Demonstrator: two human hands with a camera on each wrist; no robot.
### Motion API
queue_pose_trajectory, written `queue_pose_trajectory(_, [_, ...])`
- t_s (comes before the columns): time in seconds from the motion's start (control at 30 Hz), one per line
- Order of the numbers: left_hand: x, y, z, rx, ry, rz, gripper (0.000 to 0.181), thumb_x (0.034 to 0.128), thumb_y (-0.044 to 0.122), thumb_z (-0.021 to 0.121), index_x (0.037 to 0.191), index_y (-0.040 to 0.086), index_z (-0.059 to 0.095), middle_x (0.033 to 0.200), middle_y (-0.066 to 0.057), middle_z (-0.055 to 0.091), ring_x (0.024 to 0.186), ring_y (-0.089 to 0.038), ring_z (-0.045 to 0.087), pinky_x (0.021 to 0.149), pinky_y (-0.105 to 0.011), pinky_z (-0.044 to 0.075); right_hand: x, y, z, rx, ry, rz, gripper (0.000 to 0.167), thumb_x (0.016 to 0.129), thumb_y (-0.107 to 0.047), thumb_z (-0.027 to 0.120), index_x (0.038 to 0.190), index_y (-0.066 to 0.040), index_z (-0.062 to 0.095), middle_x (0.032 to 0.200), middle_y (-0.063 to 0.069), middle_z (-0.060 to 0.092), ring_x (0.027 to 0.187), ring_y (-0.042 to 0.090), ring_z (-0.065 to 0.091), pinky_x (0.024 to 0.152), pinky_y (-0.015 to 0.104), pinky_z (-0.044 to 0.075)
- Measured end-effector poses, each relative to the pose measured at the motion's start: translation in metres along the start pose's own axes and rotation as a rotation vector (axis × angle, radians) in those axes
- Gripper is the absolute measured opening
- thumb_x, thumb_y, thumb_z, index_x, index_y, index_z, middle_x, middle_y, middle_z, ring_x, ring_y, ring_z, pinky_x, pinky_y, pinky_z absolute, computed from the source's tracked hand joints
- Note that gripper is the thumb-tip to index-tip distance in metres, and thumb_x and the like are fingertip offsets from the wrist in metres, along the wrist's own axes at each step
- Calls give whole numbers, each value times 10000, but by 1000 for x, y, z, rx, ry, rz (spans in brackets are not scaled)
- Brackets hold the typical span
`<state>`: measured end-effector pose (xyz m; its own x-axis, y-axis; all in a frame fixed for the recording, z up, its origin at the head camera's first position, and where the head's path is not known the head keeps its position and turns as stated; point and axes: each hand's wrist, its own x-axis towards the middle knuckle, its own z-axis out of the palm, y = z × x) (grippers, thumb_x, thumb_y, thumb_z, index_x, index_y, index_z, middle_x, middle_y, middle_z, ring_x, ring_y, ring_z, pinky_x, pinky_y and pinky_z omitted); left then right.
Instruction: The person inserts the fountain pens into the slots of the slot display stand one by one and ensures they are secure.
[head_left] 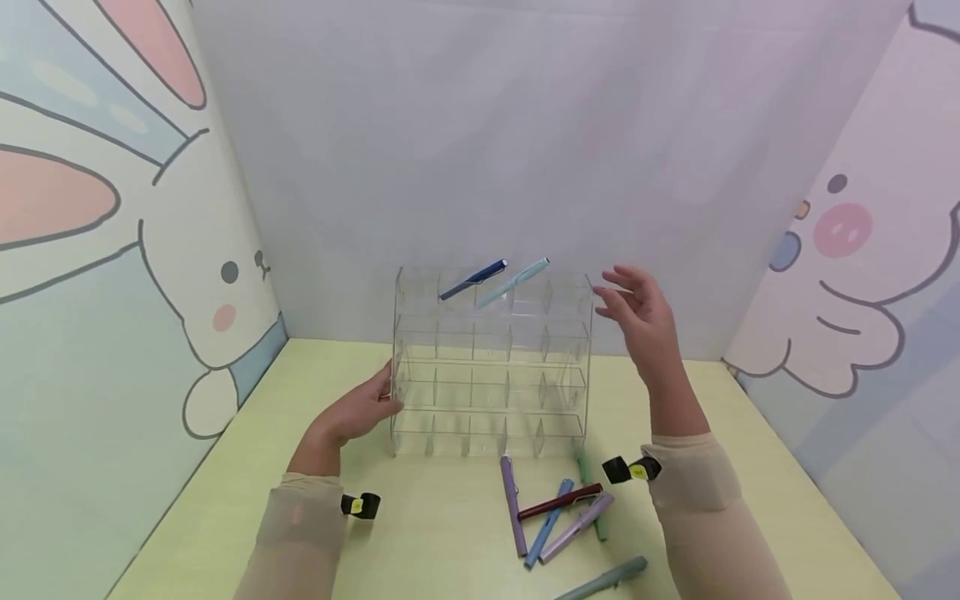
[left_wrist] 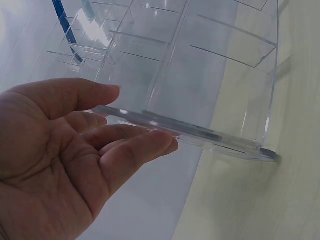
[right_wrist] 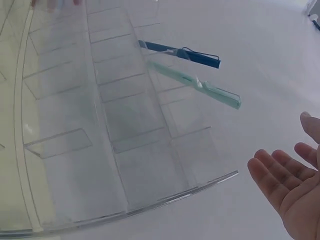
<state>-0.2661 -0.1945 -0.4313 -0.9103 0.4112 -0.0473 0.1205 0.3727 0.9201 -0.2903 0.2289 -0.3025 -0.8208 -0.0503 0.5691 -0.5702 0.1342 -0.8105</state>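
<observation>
Clear plastic fills the grip of the left hand, thumb and fingers closed on the side of the tiered rack. In its top row lean a dark blue pen and a pale aqua pen; in front lie loose pens, purple through grey-green. The right hand, fingers parted and slightly bent, holds nothing, just beside the rack's upper right corner. The step in hand seems to be slotting pens; the next move would call for reaching down to a loose one while the rack is steadied. A rabbit-printed wall stands left, then the pale yellow table, a whitish backdrop and another cartoon-animal wall.
</observation>
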Motion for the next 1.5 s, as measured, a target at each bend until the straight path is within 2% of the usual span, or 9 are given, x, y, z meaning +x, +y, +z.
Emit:
queue_pose_trajectory(0.27, [0, 0, -1, 7, 9, -12, 810, 1012, 143, 498, 1576, 357, -42, 1656, -78, 63, 1487, -385, 181, 1134, -612, 253, -41, 0, -20, -49, -29, 38, 457, 987, -158, 586, 1418, -101, 445, 1377, 80, 519, 1177, 115, 601, 861, 208, 541])
queue_pose_trajectory(0.43, [0, 1, 0, 4, 6, -13, 812, 1010, 134, 498, 1579, 348, -40, 1654, -77, 74, 1484, -390, 187, 1135, -613, 250, -63, 4, -30, -192, -55, 102, 472, 999, -213, 571, 1431, -87, 428, 1397, 112, 506, 1145, 23, 592, 844, 189, 540])
queue_pose_trajectory(0.53, [-1, 2, 1, 0, 2, -9, 817, 1009, 136, 501, 1578, 349, -46, 1656, -74, 64, 1483, -394, 185, 1136, -610, 250, -76, 6, -38, -337, -131, 175, 494, 1009, -297, 549, 1442, -97, 422, 1406, 122, 513, 1105, -27, 585, 837, 190, 541])
queue_pose_trajectory(0.63, [0, 2, 1, -3, -4, -6, 819, 1010, 136, 500, 1578, 340, -54, 1657, -68, 50, 1484, -392, 182, 1138, -604, 252, -86, 7, -45, -458, -234, 274, 514, 1007, -393, 527, 1435, -123, 436, 1390, 115, 532, 1079, 53, 626, 863, 267, 552])
queue_pose_trajectory(0.77, [0, 2, 1, -7, -7, -3, 820, 1013, 139, 502, 1582, 316, -61, 1657, -68, 49, 1486, -388, 178, 1142, -597, 249, -91, 8, -49, -484, -353, 377, 561, 990, -468, 526, 1409, -103, 450, 1365, 137, 535, 1130, 268, 633, 901, 398, 549])
queue_pose_trajectory(0.97, [0, 1, -1, 3, -8, -5, 818, 1017, 148, 504, 1583, 303, -66, 1656, -86, 43, 1484, -391, 180, 1140, -595, 255, -93, 13, -47, -487, -413, 456, 614, 962, -498, 560, 1384, -64, 457, 1300, 144, 576, 1143, 322, 610, 831, 369, 575])
queue_pose_trajectory(1.2, [0, 0, -2, 12, -14, 4, 818, 1018, 137, 500, 1579, 322, -67, 1658, -60, 7, 1481, -416, 165, 1125, -596, 286, -97, 24, -33, -589, -536, 633, 702, 914, -554, 603, 1375, -41, 473, 1237, 184, 613, 945, 254, 683, 717, 381, 579])
queue_pose_trajectory(1.37, [2, 1, -1, 27, -19, 9, 808, 1022, 134, 489, 1579, 324, -63, 1658, -52, 7, 1485, -410, 156, 1123, -604, 282, -103, 35, -20, -653, -627, 740, 587, 904, -486, 654, 1247, -17, 565, 1013, 154, 676, 785, 251, 681, 645, 372, 563])
queue_pose_trajectory(1.5, [1, 2, -1, 29, -17, 0, 802, 1027, 117, 474, 1574, 351, -65, 1658, -43, 13, 1487, -407, 152, 1125, -612, 273, -107, 51, -12, -693, -659, 772, 445, 909, -433, 668, 1094, -33, 606, 904, 122, 658, 721, 240, 660, 606, 359, 551])
